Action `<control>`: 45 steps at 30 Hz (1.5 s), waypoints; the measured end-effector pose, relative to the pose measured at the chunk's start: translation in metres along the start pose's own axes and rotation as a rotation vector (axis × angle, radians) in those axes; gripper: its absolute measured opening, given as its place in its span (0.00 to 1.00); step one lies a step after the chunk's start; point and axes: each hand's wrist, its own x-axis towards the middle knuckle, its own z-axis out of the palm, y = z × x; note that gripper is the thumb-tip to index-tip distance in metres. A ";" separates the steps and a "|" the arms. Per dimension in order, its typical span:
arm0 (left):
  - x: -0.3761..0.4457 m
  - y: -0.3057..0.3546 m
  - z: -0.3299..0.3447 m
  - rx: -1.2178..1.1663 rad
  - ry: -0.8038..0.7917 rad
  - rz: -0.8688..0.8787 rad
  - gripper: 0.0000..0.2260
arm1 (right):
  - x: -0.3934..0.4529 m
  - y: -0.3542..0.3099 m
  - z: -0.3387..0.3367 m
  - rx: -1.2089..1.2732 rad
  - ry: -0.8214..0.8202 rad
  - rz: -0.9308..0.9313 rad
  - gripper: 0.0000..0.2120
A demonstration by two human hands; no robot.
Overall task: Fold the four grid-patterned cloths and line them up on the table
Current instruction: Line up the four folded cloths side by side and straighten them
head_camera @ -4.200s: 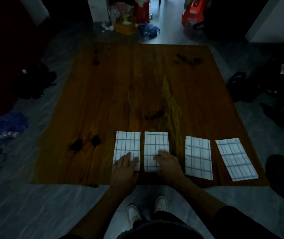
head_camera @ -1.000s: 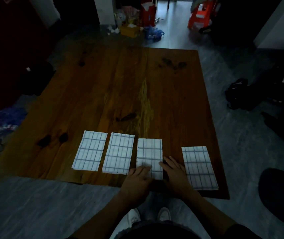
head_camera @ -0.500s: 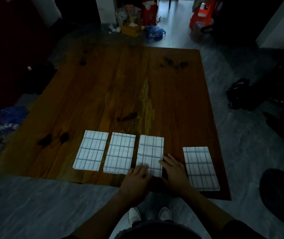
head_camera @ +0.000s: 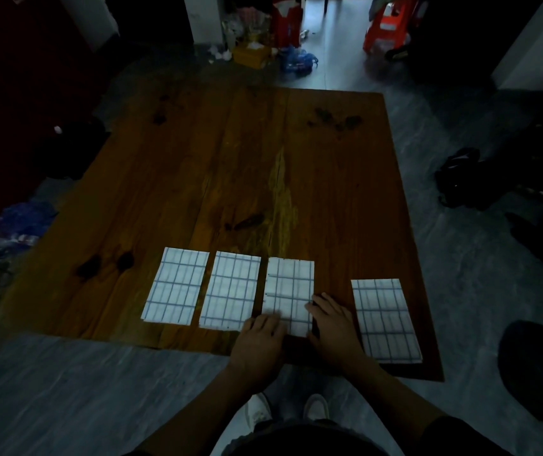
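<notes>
At the near edge of the table, the left hand and right hand lie flat with straight fingers on the third cloth, pressing rather than gripping. If they push unevenly, the cloth could skew or ride over the second cloth just beside it — or its fold could open. Four folded cloths are counted: three close together, the first cloth leftmost, and the fourth cloth apart and nearer the edge, out of line.
</notes>
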 end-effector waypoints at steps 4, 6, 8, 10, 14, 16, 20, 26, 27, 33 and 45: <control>-0.002 0.000 -0.001 -0.018 -0.013 -0.023 0.26 | 0.000 0.000 0.000 0.010 0.017 -0.005 0.26; -0.003 0.001 -0.002 -0.042 -0.002 -0.026 0.25 | 0.000 -0.001 0.000 -0.003 0.006 -0.008 0.26; 0.000 0.001 -0.003 -0.084 0.022 -0.035 0.24 | -0.001 0.000 -0.001 -0.001 -0.003 -0.004 0.27; 0.003 -0.001 -0.006 -0.125 0.033 -0.053 0.23 | 0.000 0.002 -0.002 0.003 -0.038 0.000 0.28; 0.012 -0.008 -0.012 -0.211 0.029 -0.099 0.21 | 0.001 0.009 -0.014 0.021 -0.096 -0.006 0.32; 0.017 -0.012 -0.011 -0.301 0.121 -0.149 0.14 | -0.002 0.016 -0.022 0.050 -0.067 0.022 0.31; 0.028 -0.009 -0.005 -0.429 0.319 -0.201 0.12 | -0.024 0.041 -0.036 0.099 0.112 0.126 0.27; 0.057 0.038 -0.006 -0.341 0.268 0.065 0.14 | -0.078 0.077 -0.049 0.101 0.255 0.331 0.24; 0.060 0.048 -0.008 -0.316 0.233 0.079 0.14 | -0.085 0.082 -0.049 0.105 0.245 0.363 0.25; 0.068 0.101 -0.023 -0.236 0.090 -0.047 0.18 | -0.101 0.110 -0.054 0.149 0.127 0.381 0.33; 0.069 0.179 -0.012 -0.110 0.009 -0.088 0.30 | -0.111 0.159 -0.057 0.145 0.020 0.204 0.35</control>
